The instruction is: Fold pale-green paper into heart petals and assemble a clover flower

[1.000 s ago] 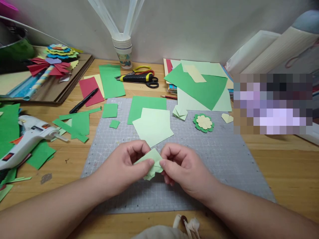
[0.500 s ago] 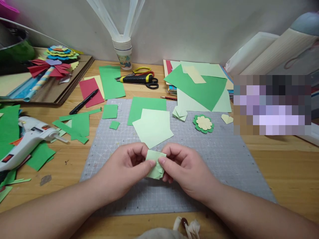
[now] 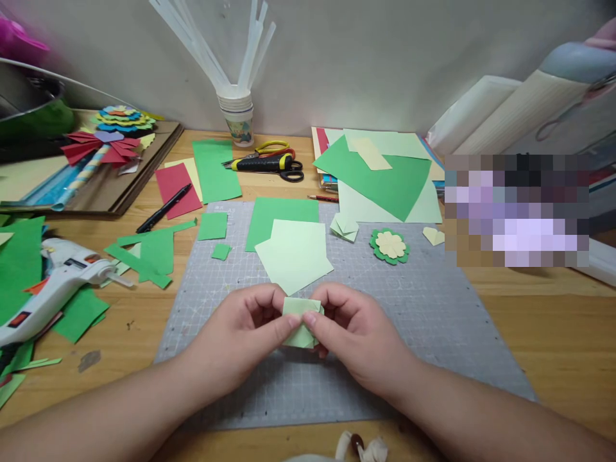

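Observation:
A small folded light green paper point(image 3: 300, 305) is pinched between my left hand point(image 3: 254, 328) and my right hand point(image 3: 355, 331), above the grey cutting mat point(image 3: 231, 398). Both thumbs press on its front face, and the other fingers are largely hidden behind it. Just beyond the hands lie pale green sheets point(image 3: 298, 253), overlapping a darker green sheet point(image 3: 262, 221). Farther right on the mat are another folded pale green piece point(image 3: 344, 228), a green-and-cream paper flower point(image 3: 389, 246) and a cream paper heart point(image 3: 434, 237).
At the left, a white glue gun point(image 3: 62, 282) lies among green scraps point(image 3: 156, 250). A black pen point(image 3: 163, 208) rests on red paper. At the back are a utility knife point(image 3: 262, 162), scissors point(image 3: 291, 172), a paper cup point(image 3: 239, 128) holding clear sticks, and stacked paper point(image 3: 385, 179).
The folded paper's lower part looks flatter under my thumbs, and a folded layer now shows at its upper right. The whole view has shifted slightly; both hands keep their pinch.

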A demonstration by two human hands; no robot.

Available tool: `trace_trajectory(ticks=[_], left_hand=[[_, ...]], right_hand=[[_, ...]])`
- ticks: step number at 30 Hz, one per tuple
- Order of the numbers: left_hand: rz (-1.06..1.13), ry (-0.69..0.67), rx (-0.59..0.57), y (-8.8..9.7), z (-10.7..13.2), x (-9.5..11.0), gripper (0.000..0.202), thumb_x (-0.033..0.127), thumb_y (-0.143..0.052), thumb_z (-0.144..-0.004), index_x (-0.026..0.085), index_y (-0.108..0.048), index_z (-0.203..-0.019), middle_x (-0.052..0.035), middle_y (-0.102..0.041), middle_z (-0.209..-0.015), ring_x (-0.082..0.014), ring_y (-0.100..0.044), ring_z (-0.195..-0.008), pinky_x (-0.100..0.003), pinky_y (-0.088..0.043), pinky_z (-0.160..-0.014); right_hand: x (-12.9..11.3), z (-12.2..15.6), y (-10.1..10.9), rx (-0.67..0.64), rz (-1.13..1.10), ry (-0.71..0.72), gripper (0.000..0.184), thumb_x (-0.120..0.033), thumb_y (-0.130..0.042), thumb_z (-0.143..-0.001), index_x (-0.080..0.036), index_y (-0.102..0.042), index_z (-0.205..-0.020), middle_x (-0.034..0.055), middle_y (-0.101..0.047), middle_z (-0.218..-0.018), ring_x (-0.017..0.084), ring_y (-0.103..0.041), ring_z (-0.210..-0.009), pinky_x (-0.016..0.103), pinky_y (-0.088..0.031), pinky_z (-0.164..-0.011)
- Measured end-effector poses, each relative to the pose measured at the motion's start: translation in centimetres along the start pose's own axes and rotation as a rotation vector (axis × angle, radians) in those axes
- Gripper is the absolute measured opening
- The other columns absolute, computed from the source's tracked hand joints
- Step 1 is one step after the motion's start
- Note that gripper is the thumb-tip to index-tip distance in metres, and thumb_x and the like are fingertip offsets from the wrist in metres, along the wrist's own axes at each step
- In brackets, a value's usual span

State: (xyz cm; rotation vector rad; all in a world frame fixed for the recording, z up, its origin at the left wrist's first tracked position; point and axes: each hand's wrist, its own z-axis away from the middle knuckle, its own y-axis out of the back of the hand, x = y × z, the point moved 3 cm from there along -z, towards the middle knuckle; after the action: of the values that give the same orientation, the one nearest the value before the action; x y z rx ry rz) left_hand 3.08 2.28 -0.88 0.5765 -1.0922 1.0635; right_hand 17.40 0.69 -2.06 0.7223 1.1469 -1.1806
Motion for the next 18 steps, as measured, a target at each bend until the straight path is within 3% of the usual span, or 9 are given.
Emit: trace_trajectory(ticks=[5,10,18], left_hand=[[-0.062,0.005,-0.035,-0.21,0.17,-0.05,0.027,0.033,-0.067,-0.075,0.017,-0.052,-0.060,0.0043,-0.051,-0.057,-0.0101,-0.046,-0.056,-0.020,-0.036,-0.053],[0.009,-0.006,0.014,-0.01,0.08,0.08,0.024,0.034,-0.069,-0.074,0.017,-0.058,-0.061,0.0030,-0.057,-0.058,-0.0110,-0.051,-0.056,-0.021,-0.042,-0.056],[-0.011,-0.030,-0.007,-0.04,-0.10,0.12,0.021,0.032,-0.068,-0.076,0.017,-0.061,-0.062,0.0029,-0.059,-0.058,-0.0116,-0.054,-0.058,-0.022,-0.044,-0.057]], right_hand=[[-0.45,-0.03,0.15,0.020,-0.022,0.028,0.017,-0.028,-0.062,-0.079,-0.019,-0.052,-0.069,-0.0049,-0.047,-0.060,0.009,-0.042,-0.053,0.022,-0.036,-0.049],[-0.50,-0.02,-0.02,-0.042,-0.040,-0.004,0.019,-0.034,-0.065,-0.079,-0.019,-0.055,-0.078,-0.0013,-0.056,-0.070,0.011,-0.049,-0.061,0.022,-0.040,-0.051],[-0.03,-0.10,0.35,0.017,-0.054,0.014,0.019,-0.033,-0.063,-0.081,-0.018,-0.054,-0.074,-0.0018,-0.055,-0.066,0.010,-0.049,-0.058,0.022,-0.039,-0.051]])
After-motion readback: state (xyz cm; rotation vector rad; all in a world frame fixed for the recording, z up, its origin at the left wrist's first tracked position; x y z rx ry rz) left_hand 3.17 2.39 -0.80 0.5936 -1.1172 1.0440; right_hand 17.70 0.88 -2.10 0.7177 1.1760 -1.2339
